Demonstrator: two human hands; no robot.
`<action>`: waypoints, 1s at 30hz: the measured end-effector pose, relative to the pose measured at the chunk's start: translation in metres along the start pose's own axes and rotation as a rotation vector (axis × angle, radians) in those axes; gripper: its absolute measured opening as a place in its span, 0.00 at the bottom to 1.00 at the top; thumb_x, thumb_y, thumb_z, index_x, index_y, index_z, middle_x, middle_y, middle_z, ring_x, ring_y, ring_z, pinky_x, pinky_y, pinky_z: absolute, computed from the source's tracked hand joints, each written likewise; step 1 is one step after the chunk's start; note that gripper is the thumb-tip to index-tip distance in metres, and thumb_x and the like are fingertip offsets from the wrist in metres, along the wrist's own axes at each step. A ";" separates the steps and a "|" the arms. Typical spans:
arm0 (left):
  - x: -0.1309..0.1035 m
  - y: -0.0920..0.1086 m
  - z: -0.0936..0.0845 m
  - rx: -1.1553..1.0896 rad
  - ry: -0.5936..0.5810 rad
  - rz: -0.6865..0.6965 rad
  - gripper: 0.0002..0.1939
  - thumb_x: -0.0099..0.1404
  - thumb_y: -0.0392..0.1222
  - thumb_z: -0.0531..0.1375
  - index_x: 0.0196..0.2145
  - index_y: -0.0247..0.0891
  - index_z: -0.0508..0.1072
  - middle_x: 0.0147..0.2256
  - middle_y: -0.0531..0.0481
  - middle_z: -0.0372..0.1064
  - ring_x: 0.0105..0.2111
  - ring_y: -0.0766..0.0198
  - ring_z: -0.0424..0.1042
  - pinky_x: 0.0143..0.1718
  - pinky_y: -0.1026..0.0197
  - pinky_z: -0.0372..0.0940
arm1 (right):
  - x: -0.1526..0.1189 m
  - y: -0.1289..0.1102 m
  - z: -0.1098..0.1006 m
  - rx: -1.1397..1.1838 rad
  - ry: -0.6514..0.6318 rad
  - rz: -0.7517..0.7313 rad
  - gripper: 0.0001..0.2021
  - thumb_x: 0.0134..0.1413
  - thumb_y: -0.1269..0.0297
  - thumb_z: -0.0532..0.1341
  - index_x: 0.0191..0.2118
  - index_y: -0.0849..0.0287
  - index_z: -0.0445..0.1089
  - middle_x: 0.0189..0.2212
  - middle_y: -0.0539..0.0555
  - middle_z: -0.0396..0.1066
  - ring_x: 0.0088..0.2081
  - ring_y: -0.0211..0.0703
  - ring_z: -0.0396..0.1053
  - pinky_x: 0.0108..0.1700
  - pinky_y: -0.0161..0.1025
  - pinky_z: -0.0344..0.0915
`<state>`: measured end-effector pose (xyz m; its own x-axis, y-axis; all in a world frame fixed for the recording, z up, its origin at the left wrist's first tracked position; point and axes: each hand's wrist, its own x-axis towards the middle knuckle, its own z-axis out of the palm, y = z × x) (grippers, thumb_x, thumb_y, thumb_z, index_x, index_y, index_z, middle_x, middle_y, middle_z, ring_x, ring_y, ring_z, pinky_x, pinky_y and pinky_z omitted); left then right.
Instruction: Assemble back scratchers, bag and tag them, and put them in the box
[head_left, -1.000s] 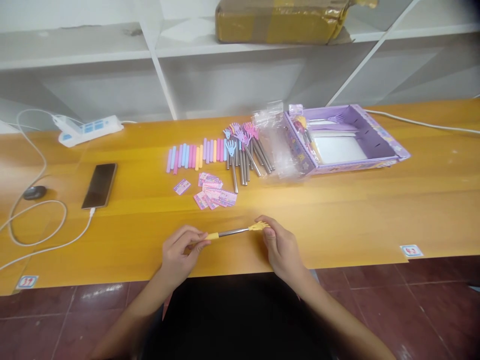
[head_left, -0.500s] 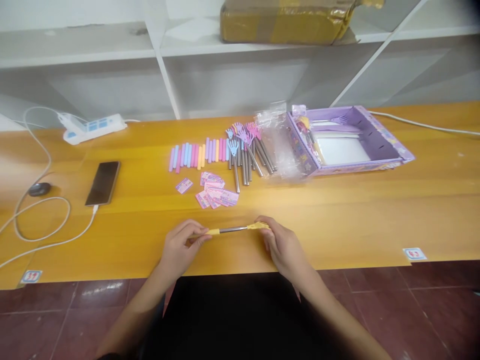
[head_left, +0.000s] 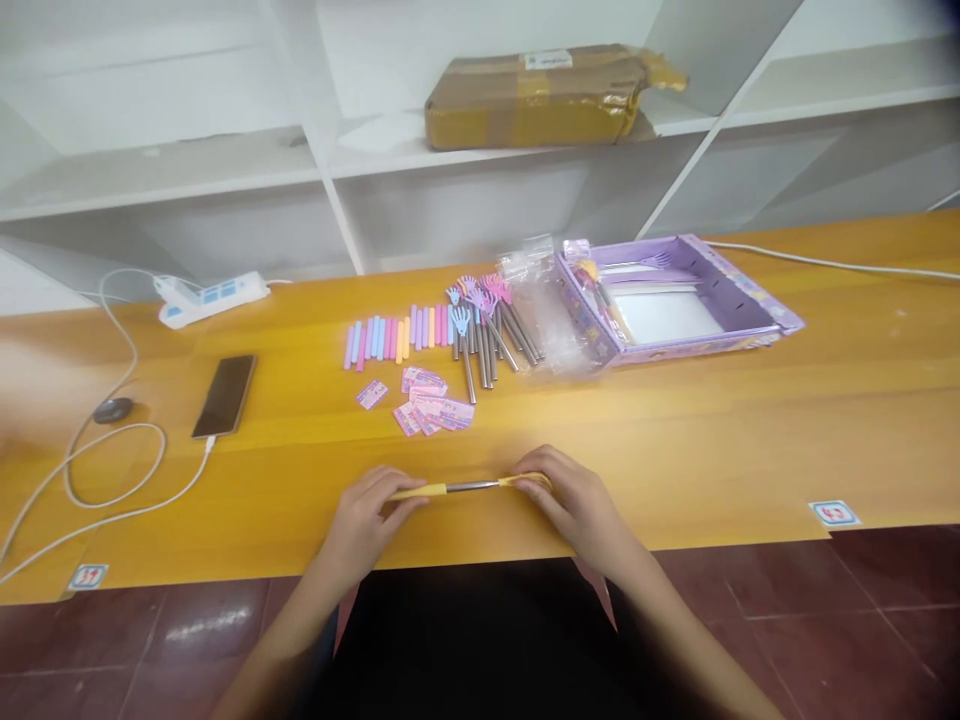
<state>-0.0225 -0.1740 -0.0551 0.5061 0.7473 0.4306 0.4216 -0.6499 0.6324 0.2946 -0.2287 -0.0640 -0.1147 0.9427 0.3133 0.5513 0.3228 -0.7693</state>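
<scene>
My left hand pinches the yellow handle sleeve of a back scratcher. The scratcher lies level between my hands, with a short stretch of metal rod bare in the middle. At its other end, my right hand is closed on the yellow hand-shaped head, partly hiding it. Beyond my hands lie several small printed cards. Behind them is a row of pastel handle sleeves. To the right of the row is a pile of metal back scratchers with blue, purple and pink heads.
Clear plastic bags lie against a purple display box with scratchers inside. At left are a phone on a white cable, a power strip and a dark round object. A taped carton sits on the shelf behind.
More of the yellow sleeve shows beside my left fingers, and slightly less metal rod is bare. The right fingers now cover the head differently. The camera view has tilted up.
</scene>
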 end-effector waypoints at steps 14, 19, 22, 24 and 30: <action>-0.001 -0.003 -0.006 0.146 -0.004 0.203 0.20 0.75 0.35 0.65 0.62 0.45 0.77 0.39 0.48 0.79 0.36 0.60 0.72 0.39 0.57 0.71 | -0.005 0.004 0.003 -0.088 -0.110 -0.163 0.07 0.76 0.64 0.61 0.51 0.53 0.77 0.42 0.56 0.76 0.43 0.45 0.76 0.44 0.41 0.74; -0.002 -0.004 -0.008 0.147 -0.009 0.236 0.22 0.75 0.32 0.65 0.63 0.48 0.77 0.39 0.48 0.78 0.37 0.61 0.71 0.38 0.58 0.71 | -0.008 0.004 -0.001 -0.234 -0.033 -0.233 0.08 0.75 0.65 0.61 0.48 0.53 0.79 0.34 0.53 0.72 0.35 0.44 0.71 0.37 0.40 0.67; -0.001 -0.003 -0.011 0.182 -0.008 0.247 0.20 0.74 0.33 0.65 0.61 0.46 0.78 0.39 0.46 0.80 0.37 0.59 0.71 0.38 0.57 0.71 | -0.006 0.003 -0.004 -0.262 0.025 -0.284 0.08 0.75 0.66 0.62 0.48 0.52 0.80 0.33 0.53 0.74 0.34 0.43 0.72 0.37 0.41 0.66; 0.001 -0.002 -0.013 0.215 -0.009 0.254 0.18 0.74 0.33 0.66 0.60 0.45 0.79 0.38 0.46 0.80 0.36 0.58 0.72 0.38 0.55 0.71 | -0.005 0.001 -0.007 -0.274 0.061 -0.310 0.08 0.75 0.68 0.62 0.47 0.52 0.80 0.33 0.53 0.76 0.34 0.43 0.73 0.37 0.42 0.66; 0.001 -0.007 -0.028 0.303 0.053 0.261 0.14 0.76 0.36 0.64 0.56 0.45 0.80 0.39 0.48 0.83 0.36 0.59 0.73 0.36 0.55 0.72 | -0.005 0.005 -0.031 -0.367 0.136 -0.307 0.10 0.74 0.69 0.61 0.47 0.50 0.80 0.38 0.54 0.82 0.42 0.47 0.78 0.45 0.47 0.71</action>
<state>-0.0458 -0.1645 -0.0413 0.5891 0.5527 0.5895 0.4906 -0.8243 0.2826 0.3235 -0.2341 -0.0519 -0.2221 0.7812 0.5834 0.7665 0.5097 -0.3907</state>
